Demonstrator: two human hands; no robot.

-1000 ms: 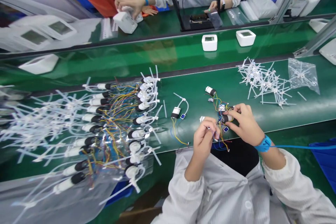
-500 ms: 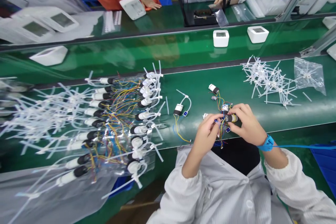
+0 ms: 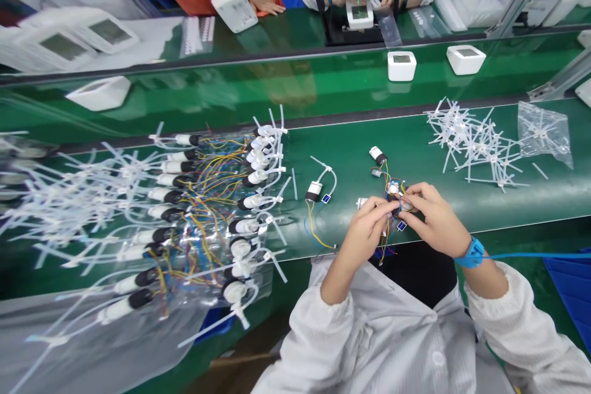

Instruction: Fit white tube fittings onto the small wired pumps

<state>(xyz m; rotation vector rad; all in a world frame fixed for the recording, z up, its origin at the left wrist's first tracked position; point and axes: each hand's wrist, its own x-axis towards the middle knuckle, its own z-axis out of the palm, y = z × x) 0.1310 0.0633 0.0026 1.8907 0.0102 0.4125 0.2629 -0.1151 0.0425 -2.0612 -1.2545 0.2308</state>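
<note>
My left hand [image 3: 370, 228] and my right hand [image 3: 433, 220] meet close together over the front edge of the green work surface. Fingers of the right hand are closed on a small wired motor [image 3: 406, 203], mostly covered by them. The left hand's fingertips pinch at its coloured wires [image 3: 399, 198]. Round the hands lie more black-and-white motors, one farther back [image 3: 377, 155] and one [image 3: 314, 191] to the left with a clear tube and a small blue part. Another small blue part [image 3: 401, 225] sits just below the fingers.
Rows of wired motors [image 3: 173, 197] and a heap of white branched tubes [image 3: 87, 191] cover the left. More tubes [image 3: 480, 141] and a plastic bag [image 3: 545, 135] are at right. White devices [image 3: 401, 66] sit on the belt behind; a blue cord [image 3: 530, 256] runs from my right wristband.
My fingers have drawn closer together and the held motor has turned, now more hidden. White devices on the rear belt have shifted right. A co-worker's hand has brought a white device onto the black stand.
</note>
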